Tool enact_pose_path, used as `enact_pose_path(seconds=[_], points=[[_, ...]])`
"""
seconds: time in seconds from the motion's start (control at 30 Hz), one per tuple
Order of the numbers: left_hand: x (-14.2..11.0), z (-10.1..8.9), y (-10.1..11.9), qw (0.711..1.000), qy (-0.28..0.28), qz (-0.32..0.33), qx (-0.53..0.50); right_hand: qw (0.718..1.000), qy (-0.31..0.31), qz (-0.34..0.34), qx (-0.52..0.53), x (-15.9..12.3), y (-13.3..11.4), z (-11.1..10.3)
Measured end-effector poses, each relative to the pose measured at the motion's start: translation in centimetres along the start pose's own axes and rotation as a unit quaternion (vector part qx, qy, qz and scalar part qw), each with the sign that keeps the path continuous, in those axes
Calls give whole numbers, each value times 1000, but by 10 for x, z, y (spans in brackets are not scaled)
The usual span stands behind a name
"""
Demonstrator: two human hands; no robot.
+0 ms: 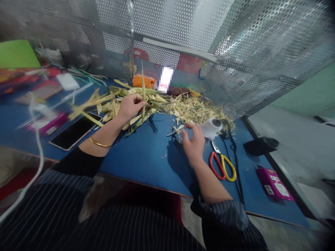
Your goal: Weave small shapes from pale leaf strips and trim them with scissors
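In the head view, the left hand [130, 107] is pinching a dry strip [143, 82] between the thumb and the fingers, and this strip stands nearly upright over the table [146, 153]. The right hand [195, 144] is half spread, its thumb apart from the forefinger. Just beside these fingertips lies a small crossed piece [178, 129]; I cannot tell whether they touch it.

The plant material shows two conditions. Around and behind the left hand there are long leaves [115, 104], which look whole or only split. To the right of them, along the mesh [167, 42], there is a wide heap of short bits [199, 108]. From this, I judge that the work is somewhere in the middle: a good quantity is in small bits, while many leaves are long. The small piece seems to be shaped or tied, but it is too small to be certain. I do not see any larger formed object.

A white spool [209, 128] lies near the right hand, and the scissors [216, 148] rest just below it, with no hand on them.
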State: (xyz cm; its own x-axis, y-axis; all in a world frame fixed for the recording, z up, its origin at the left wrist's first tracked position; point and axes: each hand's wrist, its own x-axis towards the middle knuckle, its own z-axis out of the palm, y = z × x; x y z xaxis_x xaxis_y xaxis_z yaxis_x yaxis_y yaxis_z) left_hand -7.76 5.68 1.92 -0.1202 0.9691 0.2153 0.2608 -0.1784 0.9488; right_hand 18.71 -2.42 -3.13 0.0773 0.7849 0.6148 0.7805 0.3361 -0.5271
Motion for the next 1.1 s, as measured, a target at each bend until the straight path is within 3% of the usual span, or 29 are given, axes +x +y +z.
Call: enact_pose_path(seconds=[0.03, 0.1, 0.17, 0.23, 0.33, 0.47, 0.63, 0.73, 0.87, 1.0, 1.1], points=[[-9, 6, 6, 999, -15, 11, -36, 1000, 15, -9, 13, 0, -4, -3], [-30, 20, 16, 991, -101, 7, -93, 998, 18, -16, 60, -1, -12, -7], [-52, 35, 20, 976, -180, -22, -118, 988, -23, 20, 152, -3, -19, -7], [-71, 48, 19, 960, -248, -41, -124, 950, -96, 101, 279, -4, -24, -3], [-88, 62, 11, 948, -295, -60, -102, 886, -165, 188, 391, -7, -27, 5], [-92, 69, 4, 955, -283, -66, -69, 878, -155, 221, 396, -11, -26, 12], [-91, 69, 6, 958, -270, -76, -61, 916, -140, 171, 334, -13, -25, 12], [-92, 69, 8, 949, -289, -107, -66, 922, -132, 180, 316, -13, -24, 10], [-90, 70, 4, 936, -310, -140, -96, 895, -149, 214, 362, -10, -24, 9], [-87, 71, -2, 955, -241, -115, -132, 860, -228, 231, 394, -10, -26, 11], [-85, 71, -4, 965, -203, -91, -137, 852, -268, 229, 388, -13, -27, 11]])
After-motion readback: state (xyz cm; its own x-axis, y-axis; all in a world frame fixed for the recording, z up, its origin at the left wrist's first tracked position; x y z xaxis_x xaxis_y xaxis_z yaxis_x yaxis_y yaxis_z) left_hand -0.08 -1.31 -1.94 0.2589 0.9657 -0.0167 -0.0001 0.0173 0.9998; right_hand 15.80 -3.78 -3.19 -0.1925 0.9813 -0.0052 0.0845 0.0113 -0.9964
